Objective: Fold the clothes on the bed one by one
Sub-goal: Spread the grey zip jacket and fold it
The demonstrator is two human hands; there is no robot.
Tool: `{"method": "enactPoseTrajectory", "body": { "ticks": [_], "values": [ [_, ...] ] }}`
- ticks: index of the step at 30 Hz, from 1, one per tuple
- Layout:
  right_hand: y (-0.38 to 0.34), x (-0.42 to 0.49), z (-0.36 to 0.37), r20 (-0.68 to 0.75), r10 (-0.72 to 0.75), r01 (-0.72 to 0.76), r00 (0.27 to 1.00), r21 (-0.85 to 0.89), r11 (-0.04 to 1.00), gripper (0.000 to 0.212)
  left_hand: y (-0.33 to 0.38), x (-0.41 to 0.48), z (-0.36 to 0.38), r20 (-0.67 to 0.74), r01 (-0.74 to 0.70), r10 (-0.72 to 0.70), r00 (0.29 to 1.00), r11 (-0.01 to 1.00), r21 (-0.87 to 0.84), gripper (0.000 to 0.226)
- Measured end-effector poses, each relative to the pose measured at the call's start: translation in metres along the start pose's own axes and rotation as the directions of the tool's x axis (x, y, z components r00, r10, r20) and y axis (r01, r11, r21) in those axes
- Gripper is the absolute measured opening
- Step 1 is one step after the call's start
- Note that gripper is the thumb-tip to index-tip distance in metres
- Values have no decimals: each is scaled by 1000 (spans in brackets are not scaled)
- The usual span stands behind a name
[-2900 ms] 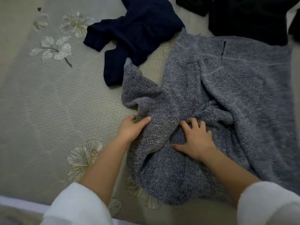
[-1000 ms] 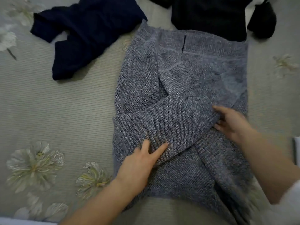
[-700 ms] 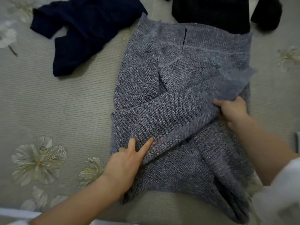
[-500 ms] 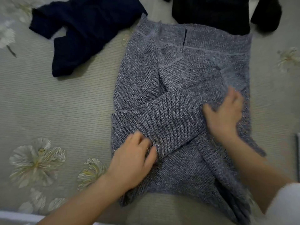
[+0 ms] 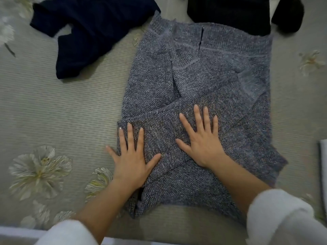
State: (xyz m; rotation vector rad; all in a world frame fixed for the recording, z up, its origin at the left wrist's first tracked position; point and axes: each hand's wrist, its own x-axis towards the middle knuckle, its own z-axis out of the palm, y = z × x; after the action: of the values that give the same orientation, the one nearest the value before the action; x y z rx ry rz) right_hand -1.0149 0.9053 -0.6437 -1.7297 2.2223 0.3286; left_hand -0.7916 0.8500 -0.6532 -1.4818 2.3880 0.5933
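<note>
Grey sweater (image 5: 212,76) on bed (image 5: 53,112), left hand (image 5: 131,156) and right hand (image 5: 201,138) pressing flat, each grip wide

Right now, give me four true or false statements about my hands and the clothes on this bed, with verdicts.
The left hand and the right hand both lie flat on the grey knitted sweater. True.
The dark navy garment lies on top of that sweater. False: it lies on the bed cover, to its left.
The right hand pinches a raised sleeve. False: its fingers are spread flat.
A black garment lies past the sweater's far edge. True.
</note>
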Motion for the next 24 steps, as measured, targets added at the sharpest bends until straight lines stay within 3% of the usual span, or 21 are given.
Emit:
{"method": "enactPoseTrajectory", "body": {
  "ticks": [4,6,9,14,19,24],
  "values": [
    [-8,-16,3,12,-17,17,1000,0,1000,75,-4,-16,0,-56,-300,310,949,944,140,78],
    [-15,-35,9,50,-27,27,998,-4,1000,70,-13,-26,4,-18,-386,394,919,908,164,71],
    [-23,-64,14,88,-4,-5,996,105,994,66,-22,-35,4,10,-379,385,923,901,212,71],
    [-19,-131,10,-6,144,-134,990,332,934,68,-19,-51,-13,1,-396,403,915,898,193,70],
    [7,-207,29,9,271,-262,962,297,918,93,-10,-80,-10,-32,-556,562,827,824,112,70],
    [23,-222,48,65,228,-237,971,201,951,112,3,-89,11,72,-578,575,815,795,182,94]
  ]
}}
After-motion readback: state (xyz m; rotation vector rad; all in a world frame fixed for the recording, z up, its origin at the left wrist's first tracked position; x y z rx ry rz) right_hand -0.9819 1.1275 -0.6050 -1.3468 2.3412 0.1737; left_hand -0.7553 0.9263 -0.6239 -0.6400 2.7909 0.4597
